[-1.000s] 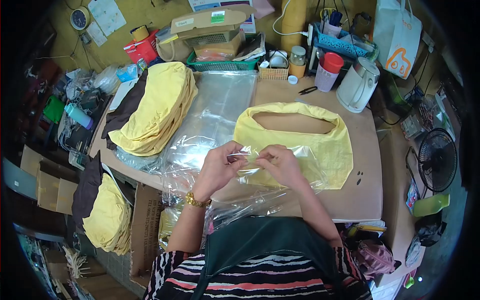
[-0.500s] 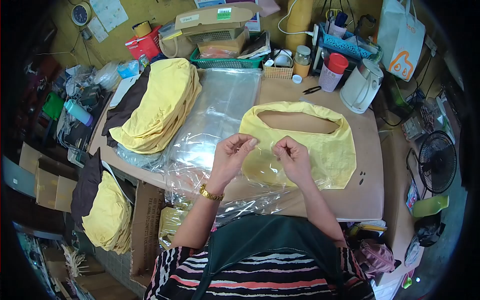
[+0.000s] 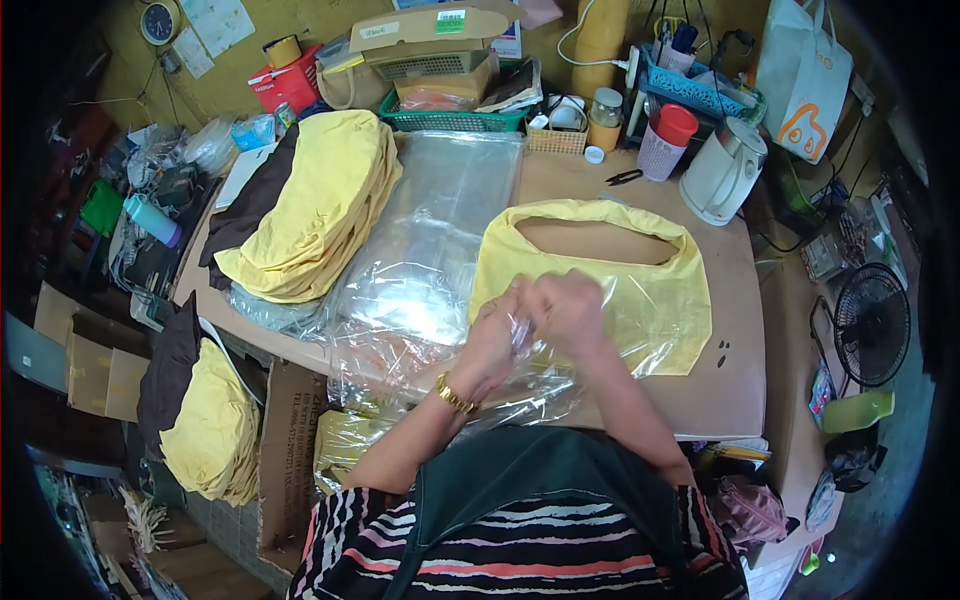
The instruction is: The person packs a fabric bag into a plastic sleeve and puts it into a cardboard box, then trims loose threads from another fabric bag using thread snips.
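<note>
A yellow cloth bag with a wide handle opening lies flat on the cardboard-topped table. Over its lower part hangs a clear plastic bag, thin and shiny. My left hand, with a gold band at the wrist, is closed on a bunched bit of this plastic. Right beside it, my right hand is curled in at the plastic too; motion smears its fingers somewhat. To the left, a pile of clear plastic bags lies flat on the table.
Stacked yellow cloth bags lie at the table's left, with more yellow bags lower down. An electric kettle, a red-lidded cup and small black snips sit at the back right. A fan stands to the right.
My hands were apart with fingertips pinched; now they are together over the cloth bag. The plastic is bunched up at my left hand.
</note>
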A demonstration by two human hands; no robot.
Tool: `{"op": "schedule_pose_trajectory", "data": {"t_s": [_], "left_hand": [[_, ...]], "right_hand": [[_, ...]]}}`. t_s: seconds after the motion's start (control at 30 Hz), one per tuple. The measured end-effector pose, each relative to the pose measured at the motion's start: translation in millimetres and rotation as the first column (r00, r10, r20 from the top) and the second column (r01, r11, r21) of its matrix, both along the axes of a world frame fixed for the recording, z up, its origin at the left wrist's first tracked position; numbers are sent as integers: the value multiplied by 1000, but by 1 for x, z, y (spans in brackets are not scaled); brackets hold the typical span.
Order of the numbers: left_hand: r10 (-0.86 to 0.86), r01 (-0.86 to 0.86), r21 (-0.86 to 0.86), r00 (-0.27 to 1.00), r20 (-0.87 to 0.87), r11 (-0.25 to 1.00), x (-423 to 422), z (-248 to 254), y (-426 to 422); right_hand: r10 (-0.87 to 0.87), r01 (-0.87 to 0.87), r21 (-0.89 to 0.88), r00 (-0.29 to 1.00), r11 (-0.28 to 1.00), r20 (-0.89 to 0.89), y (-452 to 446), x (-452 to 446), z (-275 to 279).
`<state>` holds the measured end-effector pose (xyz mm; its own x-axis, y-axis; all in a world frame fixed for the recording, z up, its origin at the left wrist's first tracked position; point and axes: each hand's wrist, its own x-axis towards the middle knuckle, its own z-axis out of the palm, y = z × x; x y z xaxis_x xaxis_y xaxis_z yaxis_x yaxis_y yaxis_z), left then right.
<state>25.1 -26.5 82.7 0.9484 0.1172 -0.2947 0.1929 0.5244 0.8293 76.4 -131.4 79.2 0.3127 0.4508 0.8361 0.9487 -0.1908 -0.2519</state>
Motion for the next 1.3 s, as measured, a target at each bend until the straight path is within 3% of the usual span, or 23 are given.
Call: {"op": "schedule_pose_trajectory", "data": {"t_s": [0.07, 0.17, 0.23, 0.27, 0.3, 0.33, 0.37, 0.4, 0.47, 0.53, 0.7, 0.73, 0.8, 0.83, 0.87, 0.9, 1.0, 1.03, 1.07, 1.1, 1.13, 1.23, 1.3], "left_hand": [[-45, 45, 4, 999, 30, 999, 1, -3, 1], [-34, 35, -32, 999, 33, 999, 6, -10, 0], [92, -189, -416, 966, -243, 890, 0, 20, -12], [91, -188, -417, 966, -241, 889, -3, 15, -4], [-7, 2, -465, 1000, -7, 885, -7, 5, 10], [-95, 193, -469, 970, 225, 862, -10, -7, 24], [-141, 152, -27, 962, 234, 988, -7, -18, 35], [-142, 153, -28, 962, 231, 988, -6, -11, 32], [64, -73, 46, 983, 171, 996, -7, 7, 23], [45, -58, 81, 987, 153, 995, -7, -4, 27], [-4, -7, 51, 981, 193, 999, -7, -22, 32], [-5, -52, 146, 931, 366, 988, -6, -21, 28], [-15, -125, 235, 855, 518, 964, -10, -18, 24], [-69, 3, 146, 889, 453, 989, -13, -15, 23], [-132, 125, 42, 910, 394, 991, -16, -13, 24], [-326, 275, 196, 893, 311, 941, -18, -10, 31], [-636, 486, 463, 729, 253, 741, -14, -8, 41], [-520, 318, 487, 773, 364, 814, -14, -12, 43], [-512, 309, 486, 777, 366, 817, -11, -13, 48], [-288, 172, 287, 854, 433, 942, -7, -6, 55], [-48, 17, 73, 893, 448, 997, -4, 2, 64], [-30, 81, -112, 915, 402, 990, -3, 30, 97], [-191, 338, -224, 845, 499, 914, -4, 38, 101]], "right_hand": [[-191, 195, 24, 974, 980, -120, -2, 3, -2], [14, -17, 73, 999, 997, 43, 11, -10, -6], [46, -56, 108, 994, 993, 96, 8, -5, -11], [8, 46, 113, 902, 993, -431, -4, 5, -13], [-20, 134, 65, 554, 989, -832, -14, 15, -12], [-21, 130, 62, 557, 990, -830, -20, 19, -10], [177, 17, 207, 460, 978, -870, -25, 19, -9], [364, -75, 361, 339, 930, -868, -28, 19, -7], [303, -94, 289, 343, 953, -889, -33, 14, -3], [242, -111, 216, 345, 970, -907, -33, 8, -4], [-55, 5, -66, 620, 998, -783, -29, -5, -6], [-42, -12, -63, 619, 998, -784, -26, -1, -9], [288, 17, 408, 683, 913, -671, -22, 7, -19], [301, 3, 411, 676, 912, -673, -24, 9, -19], [470, 5, 566, 552, 824, -689, -27, 11, -17], [625, 37, 699, 416, 714, -660, -31, 13, -14], [662, 28, 673, 150, 739, -734, -50, 13, -3], [661, 25, 663, 60, 748, -748, -55, 11, 4], [382, -344, 278, 287, 897, -879, -61, 8, 19], [149, -534, -236, 580, 812, -801, -65, 6, 29], [150, -539, -236, 577, 809, -803, -68, 6, 33], [274, -705, -215, 511, 676, -815, -72, 6, 36], [356, -284, 268, 326, 921, -876, -75, 6, 25]]}}
